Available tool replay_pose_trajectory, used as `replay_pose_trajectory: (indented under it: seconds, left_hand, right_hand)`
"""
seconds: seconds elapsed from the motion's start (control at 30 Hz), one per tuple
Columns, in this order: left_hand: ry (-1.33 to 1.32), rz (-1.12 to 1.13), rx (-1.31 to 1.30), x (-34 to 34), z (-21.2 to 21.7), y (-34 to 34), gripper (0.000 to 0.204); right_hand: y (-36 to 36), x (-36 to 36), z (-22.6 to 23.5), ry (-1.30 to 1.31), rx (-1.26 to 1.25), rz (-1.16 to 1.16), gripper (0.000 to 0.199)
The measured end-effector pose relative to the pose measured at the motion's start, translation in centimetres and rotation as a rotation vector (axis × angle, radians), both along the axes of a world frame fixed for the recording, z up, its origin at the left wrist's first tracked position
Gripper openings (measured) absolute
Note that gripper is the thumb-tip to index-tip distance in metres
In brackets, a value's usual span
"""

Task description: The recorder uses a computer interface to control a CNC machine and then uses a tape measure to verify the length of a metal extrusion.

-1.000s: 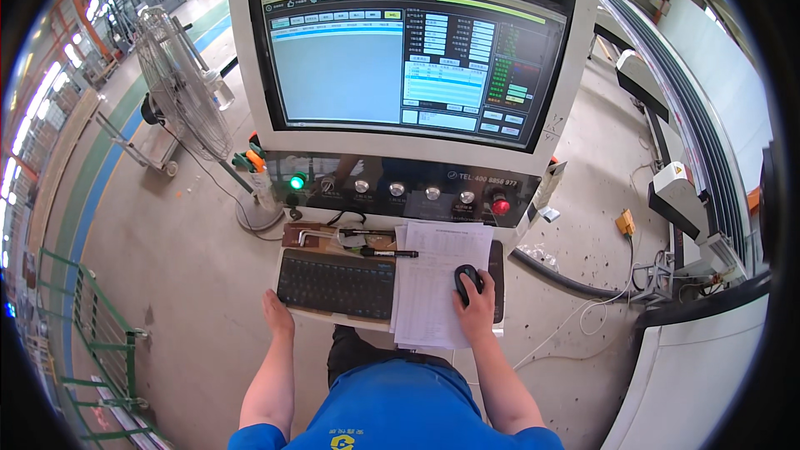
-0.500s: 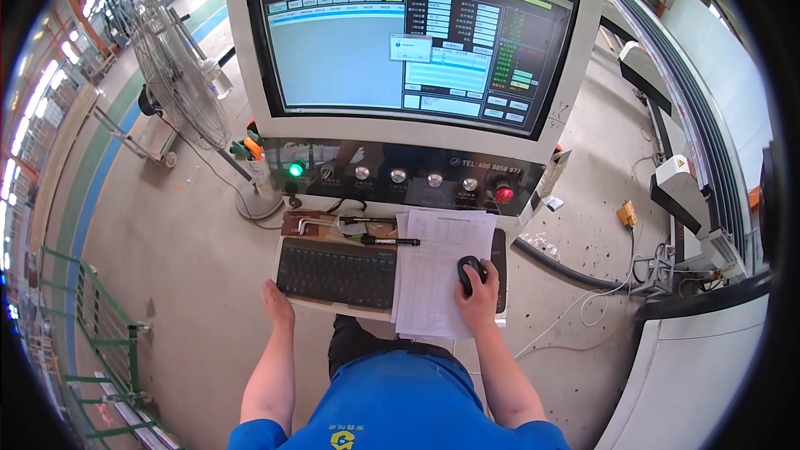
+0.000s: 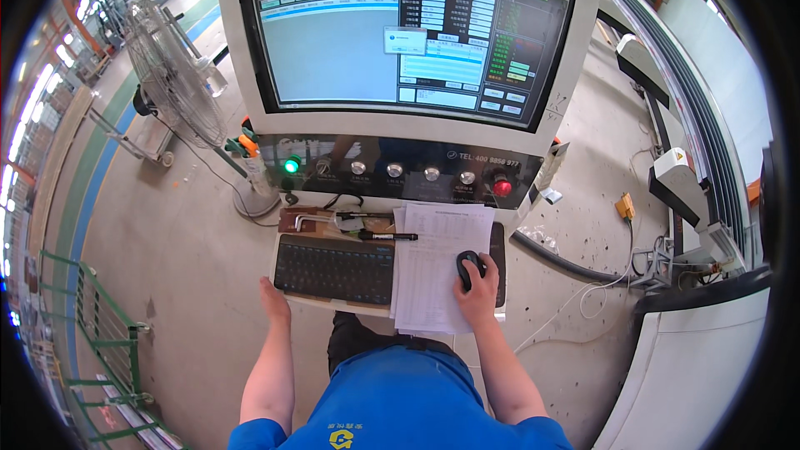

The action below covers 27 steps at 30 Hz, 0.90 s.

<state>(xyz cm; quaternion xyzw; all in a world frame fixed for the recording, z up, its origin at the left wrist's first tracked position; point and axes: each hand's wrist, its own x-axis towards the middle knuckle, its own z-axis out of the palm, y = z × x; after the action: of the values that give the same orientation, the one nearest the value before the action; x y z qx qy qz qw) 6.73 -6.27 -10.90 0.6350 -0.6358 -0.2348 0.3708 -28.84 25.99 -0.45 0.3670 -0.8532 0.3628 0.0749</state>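
My right hand [image 3: 477, 292] is closed over a black computer mouse [image 3: 470, 269], which sits on printed paper sheets [image 3: 433, 308] at the right of the tray. At the tray's left front corner, my left hand [image 3: 275, 300] is seen nearly edge-on beside the rim, its fingers stretched out and partly hidden. No object shows in it. Between the hands lies a black keyboard [image 3: 335, 269]. Above, a large monitor [image 3: 329, 54] displays a software window with a small dialog box near its middle.
Pens [image 3: 387, 236] and a hex key [image 3: 315, 218] lie behind the keyboard. A panel [image 3: 375, 154] carries a lit green lamp, several knobs and a red button [image 3: 502, 187]. A floor fan [image 3: 171, 75] stands left, a green rack [image 3: 108, 342] lower left, and long machinery [image 3: 692, 175] right.
The whole view has shifted slightly, so the monitor and tray sit a little further left and higher. My right hand stays on the mouse and my left beside the tray.
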Motion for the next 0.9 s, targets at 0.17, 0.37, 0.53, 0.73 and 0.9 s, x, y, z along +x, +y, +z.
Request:
replay_pose_trajectory:
  seconds: [0.17,0.37,0.53,0.73,0.9]
  left_hand:
    - [0.664,0.126,0.647,-0.1,2.9,-2.2,0.083]
    - [0.777,0.296,0.620,-1.6,2.3,-3.5,0.088]
    - [0.654,0.269,0.530,0.3,1.0,-4.0,0.088]
    - [0.493,0.202,0.478,-0.7,0.3,-4.2,0.087]
    - [0.589,0.227,0.515,2.0,-1.7,-6.0,0.087]
  right_hand:
    - [-0.1,-0.3,0.2,0.005,0.026,-0.004,0.047]
    - [-0.2,-0.7,-0.6,0.067,0.032,-0.028,0.048]
    - [-0.3,-0.4,-0.3,0.055,0.005,-0.014,0.049]
    - [0.3,-0.5,-0.8,0.035,0.069,-0.046,0.049]
    - [-0.3,-0.8,-1.3,0.065,0.034,-0.038,0.044]
